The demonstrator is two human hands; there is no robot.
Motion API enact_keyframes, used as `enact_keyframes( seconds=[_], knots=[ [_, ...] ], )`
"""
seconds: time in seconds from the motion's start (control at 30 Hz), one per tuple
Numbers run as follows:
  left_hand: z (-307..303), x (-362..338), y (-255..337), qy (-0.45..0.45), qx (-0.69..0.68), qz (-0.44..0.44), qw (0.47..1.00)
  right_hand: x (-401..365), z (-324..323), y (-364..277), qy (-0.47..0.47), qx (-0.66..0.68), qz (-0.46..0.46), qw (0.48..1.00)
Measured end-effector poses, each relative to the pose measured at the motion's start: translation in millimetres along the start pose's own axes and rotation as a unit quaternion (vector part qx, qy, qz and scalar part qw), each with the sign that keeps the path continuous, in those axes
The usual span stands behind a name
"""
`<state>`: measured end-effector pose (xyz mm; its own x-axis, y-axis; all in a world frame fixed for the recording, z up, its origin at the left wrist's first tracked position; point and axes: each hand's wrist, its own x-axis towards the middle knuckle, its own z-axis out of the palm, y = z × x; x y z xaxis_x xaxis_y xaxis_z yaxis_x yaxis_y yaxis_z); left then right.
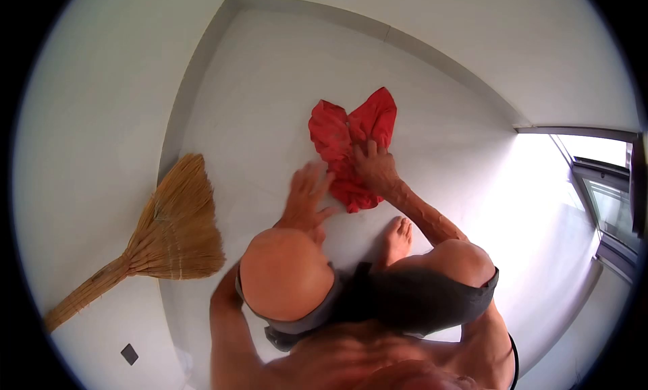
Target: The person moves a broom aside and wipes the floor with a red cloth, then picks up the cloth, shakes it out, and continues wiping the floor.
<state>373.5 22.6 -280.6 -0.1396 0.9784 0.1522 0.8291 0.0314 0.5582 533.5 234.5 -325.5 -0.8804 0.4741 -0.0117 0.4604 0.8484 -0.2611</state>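
Observation:
A crumpled red cloth (331, 135) lies on the pale floor (270, 73), its two upper parts spread apart in a V. My right hand (375, 166) presses on the middle of the cloth with bent fingers, and some of the fabric is bunched under them. Left of the cloth, my left hand (307, 194) hovers near its lower left edge, fingers spread and slightly blurred, holding nothing.
A straw broom (179, 221) leans at the left by the wall, with a small dark plate (129, 353) below it. My knees and bare foot (398, 238) are close below the cloth. A framed window (607, 187) is at the right.

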Motion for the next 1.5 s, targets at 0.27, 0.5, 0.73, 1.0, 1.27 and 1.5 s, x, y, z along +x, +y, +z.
enact_keyframes(
  seconds=[0.27,0.5,0.73,1.0,1.27,1.5],
  knots=[
    [122.2,96.5,50.8,-0.038,-0.066,0.205,0.976,-119.4,-29.2,47.4,0.093,0.086,0.208,0.97],
    [152.0,82.6,66.7,-0.023,-0.095,0.166,0.981,-152.5,-3.5,45.9,0.132,0.014,0.163,0.978],
    [93.7,94.4,3.7,0.003,0.031,0.077,0.997,-42.1,-0.2,19.3,0.052,0.025,0.088,0.994],
    [23.7,-1.6,-97.3,0.123,0.124,-0.033,0.984,26.2,-49.4,-30.3,-0.04,0.173,-0.075,0.981],
    [32.9,-54.0,-54.8,0.102,0.01,-0.038,0.994,5.6,-76.4,-9.8,-0.189,0.106,-0.076,0.973],
    [-11.0,-132.4,-85.0,0.144,0.099,-0.187,0.967,41.4,-167.5,29.8,-0.298,-0.101,-0.049,0.948]
  ],
)
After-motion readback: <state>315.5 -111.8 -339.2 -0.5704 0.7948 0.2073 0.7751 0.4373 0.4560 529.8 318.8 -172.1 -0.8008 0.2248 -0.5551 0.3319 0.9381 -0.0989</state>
